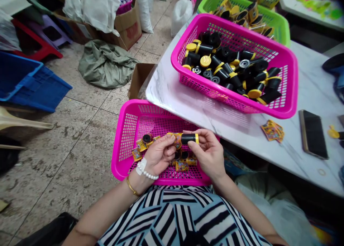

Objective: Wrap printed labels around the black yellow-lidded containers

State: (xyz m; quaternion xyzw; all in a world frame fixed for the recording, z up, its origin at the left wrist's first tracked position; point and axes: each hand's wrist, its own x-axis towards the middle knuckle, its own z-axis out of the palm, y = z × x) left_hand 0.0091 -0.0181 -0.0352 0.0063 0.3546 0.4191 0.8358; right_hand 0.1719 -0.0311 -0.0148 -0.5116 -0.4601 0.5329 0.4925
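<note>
Left hand's grip (159,153) pinches yellow printed label (177,140); right hand's grip (211,154) closed on black canister (189,138). Labelled canisters (182,166) seemingly done, lower basket (116,145); many bare canisters (221,74) left, upper basket (292,92).

Floor (80,131) is speckled stone-look tile, pretty grubby, dark seams. Table (247,129) is white marble-look, kinda shiny. Left of the table: blue crate (45,86), red stool (44,49), purple stool (43,31), crumpled green sack (106,65). Beyond the table's far side, another white top (309,15).
</note>
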